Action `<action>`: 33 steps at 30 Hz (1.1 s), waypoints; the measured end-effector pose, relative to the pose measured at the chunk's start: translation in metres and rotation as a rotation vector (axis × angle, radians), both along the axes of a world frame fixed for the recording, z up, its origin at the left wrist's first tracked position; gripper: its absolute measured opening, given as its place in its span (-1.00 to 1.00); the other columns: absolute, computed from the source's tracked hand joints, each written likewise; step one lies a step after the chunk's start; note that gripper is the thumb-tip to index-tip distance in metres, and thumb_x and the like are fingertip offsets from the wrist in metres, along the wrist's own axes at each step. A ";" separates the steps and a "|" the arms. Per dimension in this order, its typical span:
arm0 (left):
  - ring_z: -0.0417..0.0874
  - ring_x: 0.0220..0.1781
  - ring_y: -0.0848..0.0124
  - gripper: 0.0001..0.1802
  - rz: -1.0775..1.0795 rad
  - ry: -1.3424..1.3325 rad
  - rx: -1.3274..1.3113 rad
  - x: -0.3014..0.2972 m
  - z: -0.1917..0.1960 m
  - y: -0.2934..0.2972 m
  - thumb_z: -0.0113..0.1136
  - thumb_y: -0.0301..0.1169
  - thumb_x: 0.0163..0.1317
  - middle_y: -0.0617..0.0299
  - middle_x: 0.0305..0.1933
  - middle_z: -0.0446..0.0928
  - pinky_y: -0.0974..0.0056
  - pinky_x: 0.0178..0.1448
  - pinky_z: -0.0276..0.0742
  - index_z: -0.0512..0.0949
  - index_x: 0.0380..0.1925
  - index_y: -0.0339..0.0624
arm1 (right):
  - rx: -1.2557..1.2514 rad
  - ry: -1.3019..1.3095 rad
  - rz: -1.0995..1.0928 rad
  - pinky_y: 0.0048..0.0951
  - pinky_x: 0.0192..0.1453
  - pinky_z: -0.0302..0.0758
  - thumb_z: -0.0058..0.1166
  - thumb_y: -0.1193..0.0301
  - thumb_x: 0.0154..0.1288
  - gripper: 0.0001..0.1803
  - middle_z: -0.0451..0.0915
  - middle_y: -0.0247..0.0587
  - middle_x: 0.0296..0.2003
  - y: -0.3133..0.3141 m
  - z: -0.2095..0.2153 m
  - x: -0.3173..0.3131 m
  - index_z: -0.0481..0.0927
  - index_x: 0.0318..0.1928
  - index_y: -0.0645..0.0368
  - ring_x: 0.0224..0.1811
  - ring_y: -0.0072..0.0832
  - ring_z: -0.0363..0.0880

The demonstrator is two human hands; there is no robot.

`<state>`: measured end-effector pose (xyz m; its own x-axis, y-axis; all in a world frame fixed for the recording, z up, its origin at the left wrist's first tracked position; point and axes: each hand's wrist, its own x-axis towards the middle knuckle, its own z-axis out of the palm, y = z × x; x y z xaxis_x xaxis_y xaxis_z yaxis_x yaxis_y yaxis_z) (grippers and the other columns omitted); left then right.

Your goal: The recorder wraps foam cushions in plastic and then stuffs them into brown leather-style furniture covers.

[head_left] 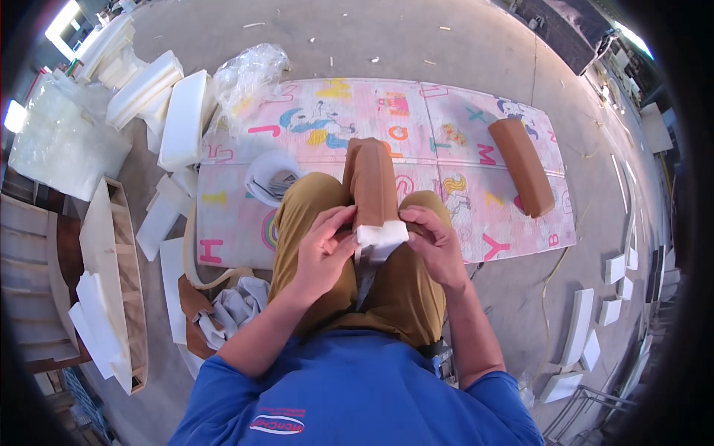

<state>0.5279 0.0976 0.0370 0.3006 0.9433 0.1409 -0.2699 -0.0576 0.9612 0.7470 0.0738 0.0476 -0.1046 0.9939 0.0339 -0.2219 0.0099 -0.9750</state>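
Observation:
A long block of white foam (382, 235) lies lengthwise between my knees, mostly inside a brown cover (372, 182). Its bare white end sticks out of the cover toward me. My left hand (325, 244) pinches the cover's edge at the left corner, thumb and fingers together. On the opposite corner my right hand (434, 244) grips the cover's edge the same way. Off to the right, a second brown padded piece (523, 168), fully covered, lies on the pink mat (297, 223). Whatever lies under the block is hidden.
A white bucket (253, 182) with things in it stands left of my knees. Clear plastic wrap (249, 74) and white foam slabs (183, 119) lie beyond it. A wooden frame (134, 282) is at far left, grey cloth (239, 305) nearer me. Foam offcuts (579, 327) lie right.

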 end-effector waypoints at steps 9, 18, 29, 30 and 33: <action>0.62 -0.14 0.08 -0.63 0.155 0.665 0.586 -0.023 0.017 0.035 0.10 -0.70 0.06 -0.06 -0.13 0.56 0.22 -0.11 0.56 0.53 -0.06 -0.38 | 0.178 -0.559 0.033 -0.50 -0.05 0.54 0.11 0.74 0.07 -0.67 0.59 -0.18 -0.19 0.046 0.018 -0.009 0.57 -0.09 0.31 -0.15 -0.46 0.61; 0.61 -0.45 0.35 -0.71 0.335 0.540 0.391 0.000 0.000 0.056 0.10 -0.64 0.03 0.10 -0.42 0.58 0.30 -0.34 0.51 0.56 -0.17 -0.34 | 0.213 -0.735 -0.071 -0.47 -0.23 0.51 0.01 0.63 0.13 -0.78 0.63 -0.16 -0.37 0.061 0.024 -0.011 0.58 -0.18 0.30 -0.34 -0.48 0.61; 0.30 -0.38 0.70 -0.80 -0.242 -0.098 -0.328 0.033 -0.010 0.094 0.13 -0.31 0.12 0.43 -0.41 0.37 0.52 -0.32 0.20 0.44 -0.32 -0.17 | -0.215 0.118 0.030 -0.66 -0.32 0.22 -0.16 0.55 -0.03 -0.86 0.37 -0.46 -0.46 0.069 -0.024 0.019 0.42 -0.39 0.20 -0.42 -0.69 0.26; 0.31 -0.34 0.68 -0.72 -0.231 -0.092 -0.272 0.034 -0.006 0.082 0.16 -0.25 0.12 0.42 -0.37 0.37 0.51 -0.29 0.22 0.42 -0.27 -0.17 | -0.202 0.191 0.000 -0.66 -0.33 0.21 -0.17 0.54 -0.05 -0.87 0.35 -0.46 -0.46 0.064 -0.028 0.014 0.40 -0.40 0.19 -0.43 -0.69 0.24; 0.34 -0.22 0.60 -0.36 -0.235 0.023 -0.021 0.034 -0.010 0.065 0.44 -0.17 -0.07 0.31 -0.23 0.36 0.44 -0.14 0.32 0.31 -0.09 -0.20 | -0.126 0.249 -0.064 -0.66 -0.35 0.21 -0.05 0.45 0.08 -0.93 0.35 -0.47 -0.46 0.051 -0.032 0.009 0.36 -0.42 0.14 -0.41 -0.73 0.24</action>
